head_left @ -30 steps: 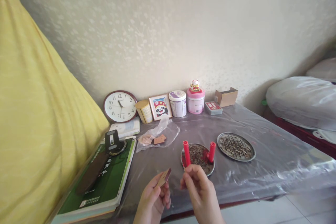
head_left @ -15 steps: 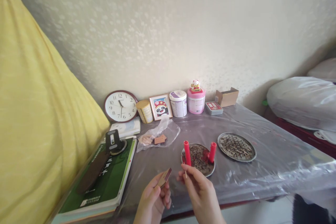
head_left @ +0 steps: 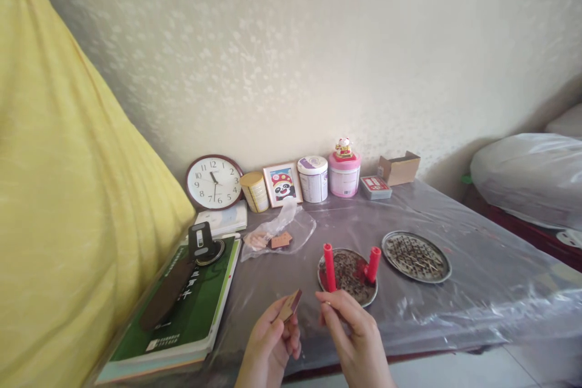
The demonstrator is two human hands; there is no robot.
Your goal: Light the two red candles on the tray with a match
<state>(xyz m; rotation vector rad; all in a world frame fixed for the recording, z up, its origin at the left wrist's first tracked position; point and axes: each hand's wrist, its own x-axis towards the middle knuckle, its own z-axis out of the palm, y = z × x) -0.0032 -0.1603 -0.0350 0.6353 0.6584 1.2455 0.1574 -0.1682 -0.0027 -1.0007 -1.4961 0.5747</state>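
Note:
My left hand (head_left: 275, 336) is closed around a small brown matchbox (head_left: 290, 306), its dark striking side facing right. To the right of it, my right hand (head_left: 352, 330) pinches a matchstick (head_left: 328, 303), of which only a small pale bit shows between the fingertips. Just beyond my right hand lies a round metal plate (head_left: 348, 273) with dark stains and red wax. Two red candles stand on it: the left candle (head_left: 330, 268) is taller, and the right candle (head_left: 373, 265) leans slightly. I see no flame on either.
Right of the candles, another round plate (head_left: 416, 256) holds used matchsticks. A clear plastic bag (head_left: 300, 230) with small boxes lies behind. Green books (head_left: 182, 309) are stacked at left. A clock (head_left: 214, 182), tins (head_left: 313, 180), a picture frame (head_left: 282, 185) and a cardboard box (head_left: 400, 168) line the wall.
My right hand's fingers have turned, so the matchstick that stood upright between them is now mostly hidden. My left hand keeps the matchbox. The view has shifted slightly.

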